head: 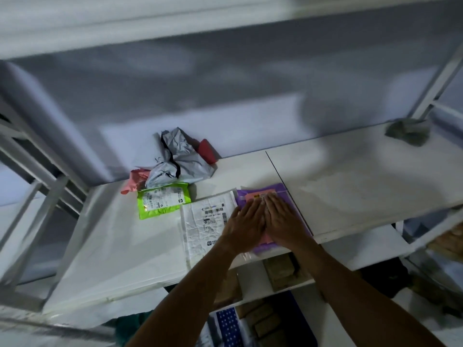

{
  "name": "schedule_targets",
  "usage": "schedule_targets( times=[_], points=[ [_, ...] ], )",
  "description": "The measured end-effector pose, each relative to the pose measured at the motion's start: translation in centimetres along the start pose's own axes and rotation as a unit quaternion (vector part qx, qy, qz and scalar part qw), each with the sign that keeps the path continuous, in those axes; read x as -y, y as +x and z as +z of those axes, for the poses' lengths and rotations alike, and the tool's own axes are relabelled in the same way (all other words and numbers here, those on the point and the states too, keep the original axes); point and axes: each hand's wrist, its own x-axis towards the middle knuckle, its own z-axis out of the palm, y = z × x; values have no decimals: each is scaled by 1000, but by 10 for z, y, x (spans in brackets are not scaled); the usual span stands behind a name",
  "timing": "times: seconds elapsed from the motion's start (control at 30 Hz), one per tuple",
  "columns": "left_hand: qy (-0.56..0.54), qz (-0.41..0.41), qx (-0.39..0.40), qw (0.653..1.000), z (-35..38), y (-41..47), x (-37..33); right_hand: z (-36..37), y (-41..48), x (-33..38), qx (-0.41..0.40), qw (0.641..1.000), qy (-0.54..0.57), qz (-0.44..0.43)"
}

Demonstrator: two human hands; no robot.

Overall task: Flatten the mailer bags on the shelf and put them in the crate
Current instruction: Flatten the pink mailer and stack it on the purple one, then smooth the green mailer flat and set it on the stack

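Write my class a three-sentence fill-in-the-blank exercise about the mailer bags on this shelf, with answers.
The left hand and right hand press on a mailer bag whose colour is ____.
The white mailer bag lies between that bag and the ____ one.
The grey mailer bag at the back of the shelf is ____, not flat.
Missing words: purple; green; crumpled.

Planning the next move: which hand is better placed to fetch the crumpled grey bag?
Probably left: the left hand presses the purple mailer on the side nearer the crumpled grey bag, while the right hand would have to cross it.
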Motion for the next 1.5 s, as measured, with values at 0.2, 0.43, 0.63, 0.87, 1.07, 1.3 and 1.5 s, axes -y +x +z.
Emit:
schedule_targets(
  times=[0.2,0.43,0.63,0.87,1.07,1.3,1.5],
  points=[
    [-62,-56,-17,996,-31,-29,28,-48,25,51,-63,975,187,106],
    [-145,-222,-62,962,-76,-82,93,-68,71,138,-14,971,235,41],
    [-177,-328,-80,924,-76,-138,141,-61,95,191,58,971,233,20],
    [-211,-406,-69,887,-56,-183,187,-53,116,215,99,965,244,10],
    [-225,-454,-117,854,-45,-190,208,-44,137,216,126,971,204,15],
    [-329,-518,-108,782,-41,-173,221,-36,157,217,152,954,246,72],
    [-424,-551,-132,707,-31,-174,227,-32,151,233,125,963,235,31]
  ],
)
